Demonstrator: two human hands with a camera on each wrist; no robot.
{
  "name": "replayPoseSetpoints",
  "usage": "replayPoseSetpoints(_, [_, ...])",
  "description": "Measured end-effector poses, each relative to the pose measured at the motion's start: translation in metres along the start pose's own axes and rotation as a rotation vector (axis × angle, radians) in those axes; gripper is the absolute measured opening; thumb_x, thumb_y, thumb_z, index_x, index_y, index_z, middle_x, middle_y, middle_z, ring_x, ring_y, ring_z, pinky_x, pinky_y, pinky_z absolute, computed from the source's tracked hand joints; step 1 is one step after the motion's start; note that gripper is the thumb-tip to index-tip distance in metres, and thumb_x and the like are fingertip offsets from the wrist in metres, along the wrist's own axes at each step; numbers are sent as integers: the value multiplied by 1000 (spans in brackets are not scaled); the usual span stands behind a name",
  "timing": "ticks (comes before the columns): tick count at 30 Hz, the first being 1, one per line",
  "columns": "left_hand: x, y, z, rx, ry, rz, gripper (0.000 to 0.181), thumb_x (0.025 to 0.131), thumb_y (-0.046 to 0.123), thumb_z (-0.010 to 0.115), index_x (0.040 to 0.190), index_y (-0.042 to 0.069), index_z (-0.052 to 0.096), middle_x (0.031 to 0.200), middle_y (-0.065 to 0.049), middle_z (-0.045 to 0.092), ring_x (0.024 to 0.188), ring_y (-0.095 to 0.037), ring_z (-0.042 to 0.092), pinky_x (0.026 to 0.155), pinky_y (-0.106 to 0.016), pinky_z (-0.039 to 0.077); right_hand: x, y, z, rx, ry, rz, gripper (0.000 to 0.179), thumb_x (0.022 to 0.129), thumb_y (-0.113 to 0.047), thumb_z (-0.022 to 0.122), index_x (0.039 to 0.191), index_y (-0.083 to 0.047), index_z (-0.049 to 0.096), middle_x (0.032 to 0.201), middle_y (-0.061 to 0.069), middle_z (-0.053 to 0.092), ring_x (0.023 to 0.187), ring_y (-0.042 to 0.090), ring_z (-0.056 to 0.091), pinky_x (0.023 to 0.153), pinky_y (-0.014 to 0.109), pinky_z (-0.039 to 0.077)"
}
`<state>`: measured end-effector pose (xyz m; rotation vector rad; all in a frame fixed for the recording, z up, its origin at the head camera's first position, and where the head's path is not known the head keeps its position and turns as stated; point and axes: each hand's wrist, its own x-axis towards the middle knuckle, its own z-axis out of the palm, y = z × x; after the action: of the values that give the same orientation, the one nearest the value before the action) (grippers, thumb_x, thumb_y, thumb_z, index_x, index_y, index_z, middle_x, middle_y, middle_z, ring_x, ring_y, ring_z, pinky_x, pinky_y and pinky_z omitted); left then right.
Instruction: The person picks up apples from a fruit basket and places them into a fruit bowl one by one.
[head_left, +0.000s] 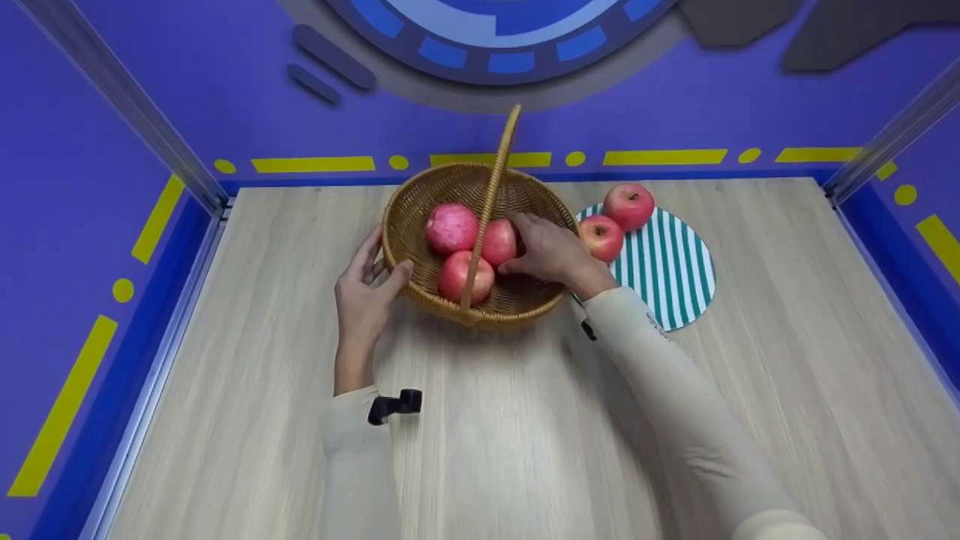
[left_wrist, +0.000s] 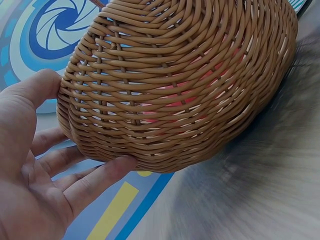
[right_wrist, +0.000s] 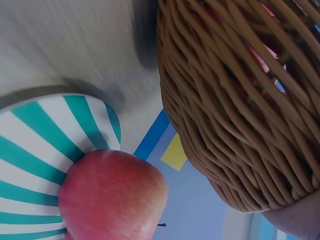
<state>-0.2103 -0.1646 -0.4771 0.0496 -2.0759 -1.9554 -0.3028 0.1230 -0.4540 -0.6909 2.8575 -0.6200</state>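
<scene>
A brown wicker basket (head_left: 536, 196) with a tall arched handle (head_left: 499, 169) stands near the back of the table. My left hand (head_left: 364, 292) holds its left side, thumb at the rim and fingers along the outer weave, as the left wrist view also shows. Inside the basket, my right hand (head_left: 551, 253) grips a red apple (head_left: 498, 241) at its right side. Beside it lie another apple (head_left: 454, 276), partly behind the handle, and a mottled pink round fruit (head_left: 451, 227). In the right wrist view the basket wall (right_wrist: 225, 110) hides most of that hand.
Right of the basket lies a round mat (head_left: 671, 281) with green and white stripes. Two apples, one farther back (head_left: 630, 206) and one nearer (head_left: 602, 238), sit at its back left edge. Blue panels (head_left: 300, 120) enclose the wooden table (head_left: 480, 420) behind and at both sides.
</scene>
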Motion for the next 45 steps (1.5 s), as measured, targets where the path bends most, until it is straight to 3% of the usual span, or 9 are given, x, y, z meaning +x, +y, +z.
replayPoseSetpoints(6, [0,-1,0,-10,-5,-2,70,93,14,84,157,15,55,157,-10,54,132,-31,62,107,-38,55,0,1,1,0,11,-4,77,90,-43,85,147,-4,51,138,22,61,123,38,61,106,56,51])
replayPoseSetpoints(18, [0,0,0,-11,-7,9,69,94,14,84,157,13,55,158,-10,53,132,-31,62,109,-39,53,-4,1,3,59,122,-30,82,86,-41,85,150,-4,50,133,20,53,108,37,64,97,55,57])
replayPoseSetpoints(23, [1,-2,-1,8,-10,19,69,94,13,83,157,13,54,157,-11,54,134,-32,61,111,-39,51,-7,2,4,156,196,-61,84,87,-39,85,154,-8,45,136,18,51,113,35,62,100,51,55])
replayPoseSetpoints(32, [2,-3,-1,5,-5,30,70,94,16,84,157,13,55,157,-11,54,133,-31,61,111,-39,51,-12,4,4,317,317,-172,81,82,-29,90,148,-3,51,137,16,51,121,28,55,109,44,48])
replayPoseSetpoints(45, [1,-5,-1,10,-13,43,68,95,9,81,158,13,54,157,-10,53,133,-34,61,110,-36,52,-19,3,3,401,402,-174,80,84,-39,90,147,-5,56,140,13,53,125,25,53,107,45,49])
